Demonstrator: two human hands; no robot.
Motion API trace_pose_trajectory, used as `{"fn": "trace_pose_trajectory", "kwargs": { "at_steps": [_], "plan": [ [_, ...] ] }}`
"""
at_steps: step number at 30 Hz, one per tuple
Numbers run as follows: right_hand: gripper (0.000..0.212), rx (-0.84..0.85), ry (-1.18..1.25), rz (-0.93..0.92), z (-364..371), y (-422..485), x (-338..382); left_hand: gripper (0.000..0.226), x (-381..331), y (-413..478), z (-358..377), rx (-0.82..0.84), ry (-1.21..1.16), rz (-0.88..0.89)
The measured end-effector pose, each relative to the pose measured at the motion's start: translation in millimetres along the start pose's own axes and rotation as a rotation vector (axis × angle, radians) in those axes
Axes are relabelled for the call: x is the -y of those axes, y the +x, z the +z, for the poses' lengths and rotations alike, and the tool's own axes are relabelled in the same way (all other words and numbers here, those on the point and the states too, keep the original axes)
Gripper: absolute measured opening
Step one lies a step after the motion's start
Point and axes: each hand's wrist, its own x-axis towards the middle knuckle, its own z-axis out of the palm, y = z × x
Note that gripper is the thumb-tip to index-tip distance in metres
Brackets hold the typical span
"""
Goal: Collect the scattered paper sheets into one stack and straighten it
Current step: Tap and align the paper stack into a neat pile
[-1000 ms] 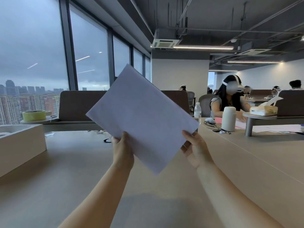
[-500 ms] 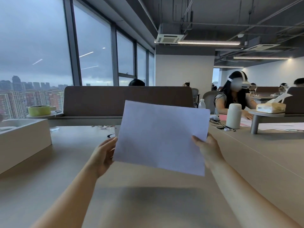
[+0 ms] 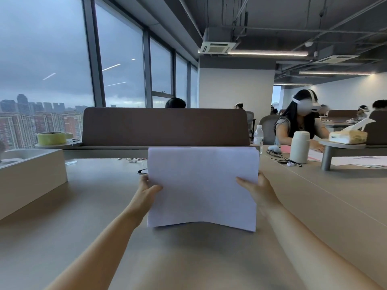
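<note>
A stack of white paper sheets [image 3: 202, 185] stands upright over the beige table [image 3: 83, 216], its long edges level and its lower edge bowed just above or on the tabletop. My left hand [image 3: 147, 188] grips the stack's left edge, thumb on the near face. My right hand [image 3: 254, 188] grips the right edge the same way. The fingers behind the paper are hidden. No loose sheets lie on my part of the table.
A pale box [image 3: 31, 174] sits at the left. A brown divider [image 3: 165, 126] runs across the back, with a tape roll [image 3: 52, 138] on a shelf. At the right are a white bottle [image 3: 299, 147], cables, a tissue box [image 3: 347, 137] and a seated person [image 3: 299, 122].
The stack has turned from a tilted diamond, held high, to level and has come down toward the table. My left hand, apart from the paper half a second ago, now grips its left edge.
</note>
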Motion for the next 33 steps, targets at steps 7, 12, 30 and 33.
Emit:
{"fn": "trace_pose_trajectory", "kwargs": {
  "at_steps": [7, 12, 30, 33],
  "plan": [
    [0.018, -0.054, 0.037, 0.03, 0, 2, 4, 0.015, 3, 4, 14, -0.14, 0.017, 0.066],
    [0.024, -0.042, 0.003, -0.007, 4, 7, 17, 0.019, -4, 3, 11, -0.153, -0.03, 0.082],
    [0.065, -0.153, -0.423, -0.191, 1, 1, 30, 0.041, -18, -2, 3, -0.083, -0.039, 0.164],
    [0.081, -0.253, -0.709, -0.479, 2, 1, 33, 0.04, -19, -2, 2, -0.076, -0.044, 0.162]
  ]
}}
